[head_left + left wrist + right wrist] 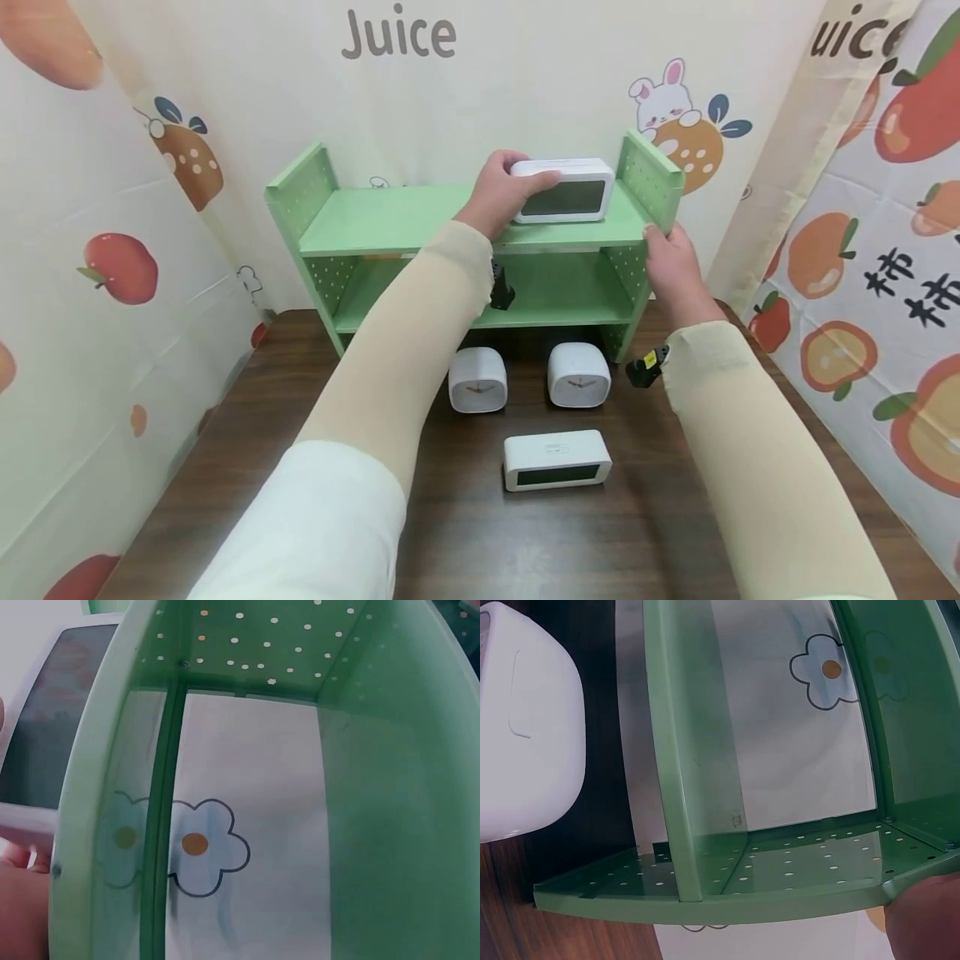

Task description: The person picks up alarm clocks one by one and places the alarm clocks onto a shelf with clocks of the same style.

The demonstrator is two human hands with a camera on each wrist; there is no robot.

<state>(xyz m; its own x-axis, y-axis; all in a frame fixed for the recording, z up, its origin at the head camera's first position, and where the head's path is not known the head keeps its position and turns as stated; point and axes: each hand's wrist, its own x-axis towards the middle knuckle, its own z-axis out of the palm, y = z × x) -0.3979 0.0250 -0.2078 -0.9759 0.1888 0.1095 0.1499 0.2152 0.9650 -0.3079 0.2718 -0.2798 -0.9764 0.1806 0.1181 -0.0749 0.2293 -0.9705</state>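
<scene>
A white digital clock (pixel 564 198) with a dark screen is at the right part of the top board of a green two-tier shelf (pixel 390 221). My left hand (pixel 501 196) grips the clock by its left end, thumb across the front. In the left wrist view the clock (pixel 52 712) shows at the left edge beside part of the hand (pixel 22 911). My right hand (pixel 677 271) holds the front edge of the shelf's right side panel, its thumb on the near side. In the right wrist view only a part of that hand (pixel 926 919) appears, against the perforated panel.
Two small white analog clocks, one on the left (pixel 477 381) and one on the right (pixel 578 375), stand on the dark wooden table (pixel 465 542) before the shelf. Nearer lies a long white digital clock (pixel 557 460). Fruit-printed cloth (pixel 487 100) hangs behind and at both sides.
</scene>
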